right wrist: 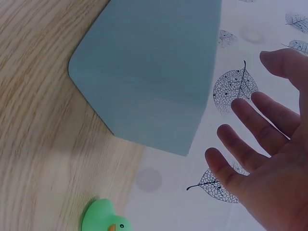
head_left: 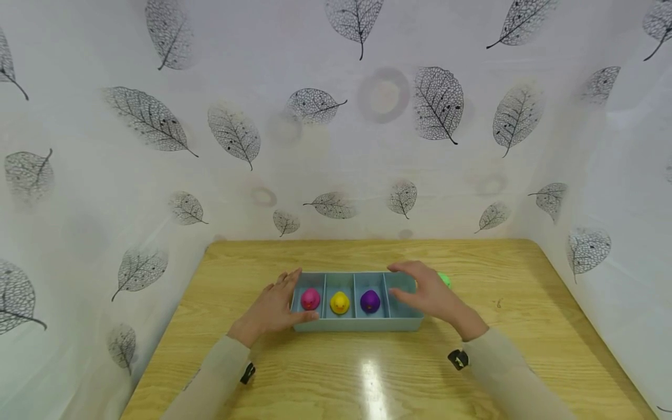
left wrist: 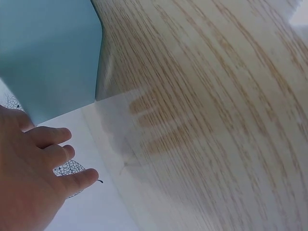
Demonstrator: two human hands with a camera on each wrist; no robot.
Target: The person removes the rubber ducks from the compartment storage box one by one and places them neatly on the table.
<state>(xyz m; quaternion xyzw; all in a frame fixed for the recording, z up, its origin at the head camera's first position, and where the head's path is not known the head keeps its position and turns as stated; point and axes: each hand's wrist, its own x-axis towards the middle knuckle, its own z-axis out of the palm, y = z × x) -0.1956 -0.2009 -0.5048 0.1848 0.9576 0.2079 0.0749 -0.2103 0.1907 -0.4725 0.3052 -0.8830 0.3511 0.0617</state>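
A blue-grey divided box (head_left: 357, 324) stands on the table, its compartments in a row. From the left, a pink toy duck (head_left: 310, 299), a yellow toy duck (head_left: 339, 303) and a purple toy duck (head_left: 370, 301) sit in separate compartments. My left hand (head_left: 270, 309) is at the box's left end, fingers spread along that side and thumb over the front left corner. Over the right end is my right hand (head_left: 433, 294), thumb and fingers apart with nothing between them. A green toy duck (right wrist: 103, 216) is on the table beyond the right end, partly hidden behind my right hand in the head view.
The wooden table (head_left: 315, 373) ends at the back and sides against a white curtain (head_left: 336, 157) printed with leaves. A dark strap piece (head_left: 458, 359) hangs by the right sleeve, and another dark piece (head_left: 248, 373) by the left.
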